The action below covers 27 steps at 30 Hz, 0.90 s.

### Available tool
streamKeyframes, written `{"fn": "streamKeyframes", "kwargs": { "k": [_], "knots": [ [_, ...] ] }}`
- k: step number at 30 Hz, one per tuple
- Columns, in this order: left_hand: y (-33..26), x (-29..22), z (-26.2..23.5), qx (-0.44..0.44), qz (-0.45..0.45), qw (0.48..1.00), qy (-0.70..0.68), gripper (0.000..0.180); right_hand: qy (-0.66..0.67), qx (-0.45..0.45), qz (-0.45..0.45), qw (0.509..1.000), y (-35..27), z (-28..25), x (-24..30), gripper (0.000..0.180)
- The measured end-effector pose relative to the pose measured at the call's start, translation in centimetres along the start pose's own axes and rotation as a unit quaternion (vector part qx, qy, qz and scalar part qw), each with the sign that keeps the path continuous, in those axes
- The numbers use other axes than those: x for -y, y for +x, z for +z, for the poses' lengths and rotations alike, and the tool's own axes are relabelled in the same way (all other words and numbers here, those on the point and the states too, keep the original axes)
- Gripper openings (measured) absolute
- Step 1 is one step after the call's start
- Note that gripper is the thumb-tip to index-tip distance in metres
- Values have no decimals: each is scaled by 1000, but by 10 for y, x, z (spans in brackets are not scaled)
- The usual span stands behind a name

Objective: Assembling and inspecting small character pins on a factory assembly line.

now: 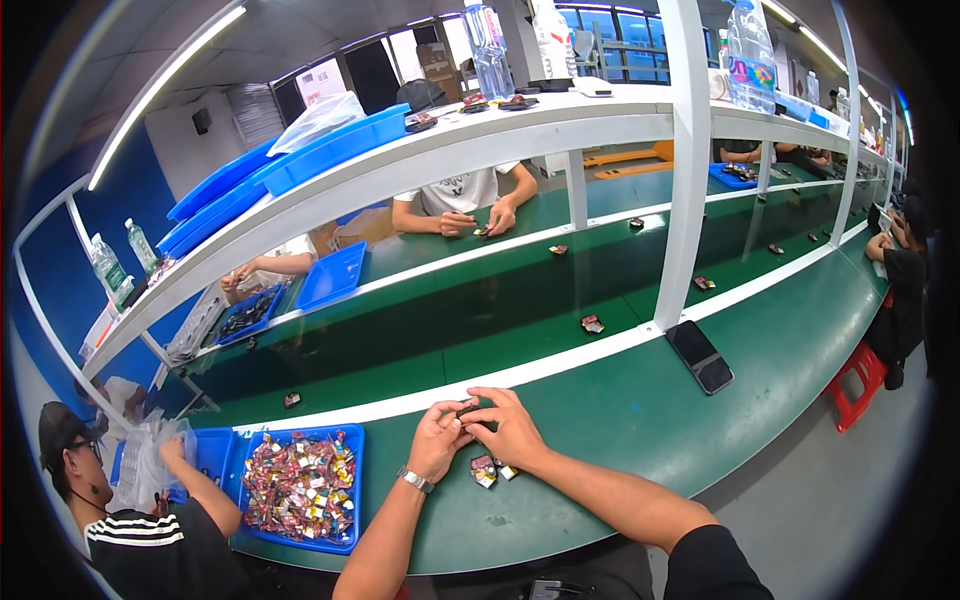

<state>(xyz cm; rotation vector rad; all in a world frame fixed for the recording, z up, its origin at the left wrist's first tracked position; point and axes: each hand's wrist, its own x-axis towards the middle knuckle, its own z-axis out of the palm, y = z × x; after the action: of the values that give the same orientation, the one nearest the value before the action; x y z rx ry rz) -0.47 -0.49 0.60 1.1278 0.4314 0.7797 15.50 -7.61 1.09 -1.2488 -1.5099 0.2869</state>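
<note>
Both hands, left hand [438,440] and right hand [508,425], pinch one small dark piece [467,411] together, mostly hidden by fingers. Just below it, two small wrapped bits [491,470] lie on the green tabletop [620,420]; too tiny to identify.

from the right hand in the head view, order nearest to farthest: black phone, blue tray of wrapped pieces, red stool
From the right hand:
1. Blue tray of wrapped pieces, to its left on the green table.
2. Black phone, to its right near the white strip.
3. Red stool, far right on the floor.
</note>
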Motion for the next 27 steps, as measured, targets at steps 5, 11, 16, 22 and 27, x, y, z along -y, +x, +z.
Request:
{"fn": "streamKeyframes", "kwargs": {
  "k": [5,11,16,22,27],
  "knots": [
    [1,1,2,-8,20,1000,9,18,5,25,-16,1000,5,2,-1,17],
    [2,2,1,-8,6,1000,5,20,-37,-7,-58,998,4,-4,4,17],
    [1,-1,-1,-9,-9,1000,-3,23,-63,-53,-92,992,10,-8,12,14],
    [3,-1,1,-11,-17,1000,11,24,-142,-30,-118,982,9,-7,6,15],
    [2,-1,1,-16,-15,1000,0,23,-130,-21,-119,984,7,-5,14,15]
  ]
}}
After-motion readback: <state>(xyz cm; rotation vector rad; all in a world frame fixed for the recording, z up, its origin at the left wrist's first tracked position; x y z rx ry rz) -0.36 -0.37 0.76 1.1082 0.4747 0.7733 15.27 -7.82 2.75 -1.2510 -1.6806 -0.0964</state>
